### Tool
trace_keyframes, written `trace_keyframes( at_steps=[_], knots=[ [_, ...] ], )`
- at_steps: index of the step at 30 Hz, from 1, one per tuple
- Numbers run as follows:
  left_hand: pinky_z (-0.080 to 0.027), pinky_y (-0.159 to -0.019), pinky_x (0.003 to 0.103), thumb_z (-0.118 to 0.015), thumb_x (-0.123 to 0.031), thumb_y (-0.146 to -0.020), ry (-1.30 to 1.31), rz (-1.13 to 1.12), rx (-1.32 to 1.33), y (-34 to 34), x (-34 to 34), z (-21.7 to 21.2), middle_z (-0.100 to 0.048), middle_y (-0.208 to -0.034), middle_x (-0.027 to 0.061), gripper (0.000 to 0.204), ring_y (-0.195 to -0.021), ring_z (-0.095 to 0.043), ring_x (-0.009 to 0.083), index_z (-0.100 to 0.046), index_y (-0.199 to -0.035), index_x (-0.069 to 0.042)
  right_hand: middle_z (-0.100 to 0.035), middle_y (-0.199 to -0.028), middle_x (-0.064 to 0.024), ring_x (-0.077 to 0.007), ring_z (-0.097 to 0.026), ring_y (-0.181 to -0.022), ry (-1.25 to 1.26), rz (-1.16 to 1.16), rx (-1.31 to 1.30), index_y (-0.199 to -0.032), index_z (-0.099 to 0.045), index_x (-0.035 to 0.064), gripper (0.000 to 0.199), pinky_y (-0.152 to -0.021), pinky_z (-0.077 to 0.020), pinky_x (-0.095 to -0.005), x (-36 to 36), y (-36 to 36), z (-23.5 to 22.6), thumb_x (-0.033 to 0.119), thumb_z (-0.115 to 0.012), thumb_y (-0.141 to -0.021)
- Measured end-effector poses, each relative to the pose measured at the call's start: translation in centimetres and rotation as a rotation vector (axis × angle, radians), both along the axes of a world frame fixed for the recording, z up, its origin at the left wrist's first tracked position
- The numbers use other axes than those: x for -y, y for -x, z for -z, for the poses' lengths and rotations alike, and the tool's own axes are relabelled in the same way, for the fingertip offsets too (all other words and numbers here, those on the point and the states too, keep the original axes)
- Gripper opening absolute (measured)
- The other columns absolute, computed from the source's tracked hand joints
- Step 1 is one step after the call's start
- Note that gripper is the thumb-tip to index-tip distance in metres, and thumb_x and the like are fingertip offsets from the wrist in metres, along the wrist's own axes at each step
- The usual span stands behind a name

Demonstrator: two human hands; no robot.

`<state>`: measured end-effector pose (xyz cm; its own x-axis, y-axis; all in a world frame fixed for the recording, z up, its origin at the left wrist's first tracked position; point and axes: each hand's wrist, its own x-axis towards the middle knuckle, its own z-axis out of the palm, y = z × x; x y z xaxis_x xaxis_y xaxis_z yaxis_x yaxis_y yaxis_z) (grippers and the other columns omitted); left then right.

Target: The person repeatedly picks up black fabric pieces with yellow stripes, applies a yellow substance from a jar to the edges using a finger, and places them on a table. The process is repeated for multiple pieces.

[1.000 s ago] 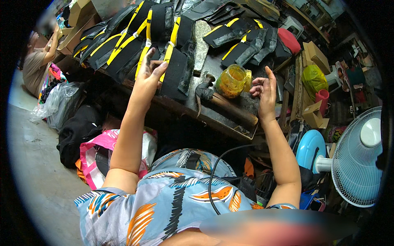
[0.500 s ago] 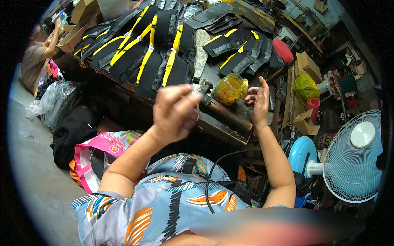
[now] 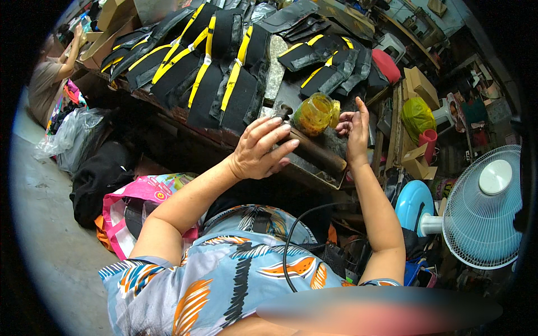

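My left hand hovers over the near edge of the workbench, fingers apart, with nothing visible in it. Just beyond its fingertips is a small dark knobbed piece. A brown cylindrical bar lies along the bench edge, partly hidden by the hand. A glass jar, smeared yellow-brown inside, leans on its side with its yellow rim toward my right hand. That hand is upright beside the rim, index finger raised and the others loosely bent. I cannot make out whether it touches the jar.
Black panels with yellow strips cover the far left of the bench; similar pieces lie behind the jar. At right are a fan, a blue stool and cardboard boxes. A pink bag is at lower left. Another person sits far left.
My left hand has moved right and slightly down, and its bent fingers have spread. My right hand stays beside the jar, almost unmoved.
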<state>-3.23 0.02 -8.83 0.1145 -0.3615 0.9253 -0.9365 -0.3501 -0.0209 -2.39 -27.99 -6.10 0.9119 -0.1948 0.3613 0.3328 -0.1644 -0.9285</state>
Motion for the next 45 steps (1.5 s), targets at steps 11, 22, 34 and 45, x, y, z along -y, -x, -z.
trace_keyframes(
  at_steps=[11, 22, 34, 45],
  knots=[
    [-0.032, -0.112, 0.05, -0.063, -0.041, -0.087, -0.07, 0.011, -0.026, -1.1, 0.6, 2.0, -0.048, -0.137, 0.0141, 0.05, -0.13, -0.042, 0.0345, -0.058, -0.128, -0.013, -0.057, -0.088, -0.0052, -0.0079, -0.057, -0.067, 0.019, 0.036, -0.005, -0.147, -0.03, 0.0102, 0.055, -0.059, -0.0452, -0.0202, -0.1, -0.4, 0.2, 0.042, -0.04, -0.104],
    [-0.033, -0.109, 0.052, -0.066, -0.04, -0.082, 0.012, 0.089, -0.098, -0.9, 0.5, -0.1, -0.045, -0.139, 0.0169, 0.058, -0.129, -0.043, 0.0376, -0.055, -0.131, -0.012, -0.058, -0.088, -0.0066, -0.0084, -0.057, -0.065, 0.001, 0.045, -0.037, -0.148, -0.029, 0.0101, 0.056, -0.058, -0.0464, -0.0207, 0.1, -1.0, 0.7, 0.042, -0.039, -0.104],
    [-0.04, -0.104, 0.048, -0.065, -0.039, -0.083, -0.022, 0.092, -0.132, -1.5, 0.8, 0.2, -0.048, -0.135, 0.0192, 0.059, -0.123, -0.048, 0.0383, -0.052, -0.132, -0.008, -0.059, -0.088, -0.007, -0.0092, -0.058, -0.066, 0.001, 0.04, -0.019, -0.149, -0.025, 0.0116, 0.057, -0.059, -0.0473, -0.0208, 0.1, -1.0, 1.1, 0.036, -0.047, -0.102],
    [-0.042, -0.103, 0.051, -0.066, -0.039, -0.083, -0.05, 0.185, -0.14, -1.1, 0.5, -0.1, -0.049, -0.133, 0.0225, 0.058, -0.12, -0.05, 0.0405, -0.053, -0.129, -0.005, -0.054, -0.093, -0.0067, -0.0116, -0.054, -0.066, 0.088, 0.402, 0.015, -0.154, -0.008, 0.0101, 0.087, -0.053, -0.0495, -0.0259, 5.7, -6.1, -3.3, 0.022, -0.066, -0.091]
  ],
)
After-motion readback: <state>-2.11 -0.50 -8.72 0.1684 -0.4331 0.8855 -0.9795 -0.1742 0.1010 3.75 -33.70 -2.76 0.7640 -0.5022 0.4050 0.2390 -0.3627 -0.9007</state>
